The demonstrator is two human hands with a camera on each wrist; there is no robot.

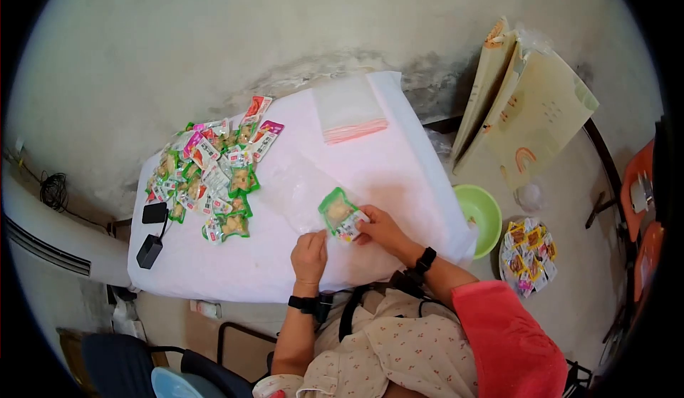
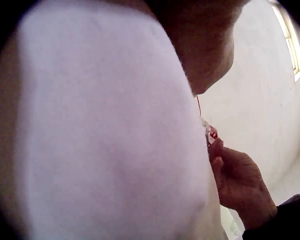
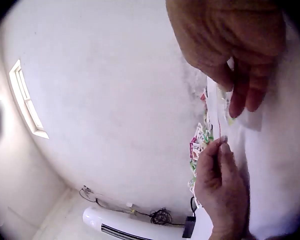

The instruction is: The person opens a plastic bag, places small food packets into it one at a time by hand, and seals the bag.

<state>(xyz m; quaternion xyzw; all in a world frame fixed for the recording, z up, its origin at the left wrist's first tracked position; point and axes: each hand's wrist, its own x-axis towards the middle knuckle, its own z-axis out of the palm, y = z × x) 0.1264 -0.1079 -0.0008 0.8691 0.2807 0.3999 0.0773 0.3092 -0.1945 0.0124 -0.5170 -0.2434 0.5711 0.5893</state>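
Observation:
My right hand pinches a green-edged snack packet by its lower right corner, above the white-covered table. A clear plastic bag lies flat just left of the packet, which overlaps the bag's side in the head view. With thumb and forefinger, my left hand pinches the bag's red-lined edge; that thin red line runs up from the fingertips in the right wrist view. In the left wrist view the right hand shows beyond the white cloth, and much of the packet is hidden.
A heap of mixed snack packets covers the table's left side, with a black device near it. Clear red-edged bags lie stacked at the back. On the floor to the right stand a green basin and a round container of packets.

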